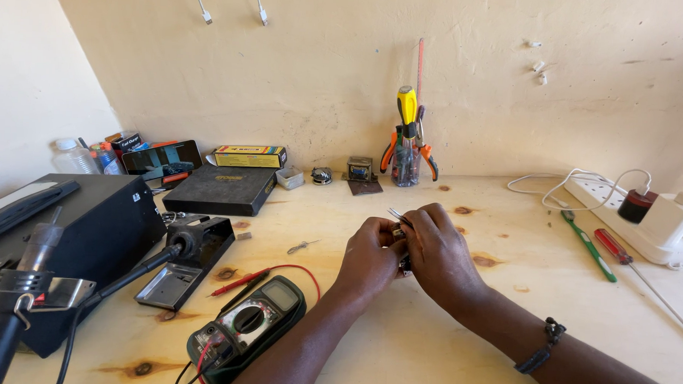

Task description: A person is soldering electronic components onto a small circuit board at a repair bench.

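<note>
Tweezers (398,215) and a small dark part (405,264) sit at the frame centre, pinched between the left hand (369,257) and right hand (438,252), fingers pressed together. Seems a fine fitting step; steady grip needed. Multimeter (250,325) lies lower left.

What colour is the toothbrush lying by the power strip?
Green, seen in the head view: toothbrush beside the white power strip.

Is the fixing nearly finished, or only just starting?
Looks like the middle. Done: tools are out, the multimeter sits with its red probe lying loose. In hand: the left hand and right hand pinch a small part with tweezers. Left: the soldering iron rests unused in its stand.
</note>
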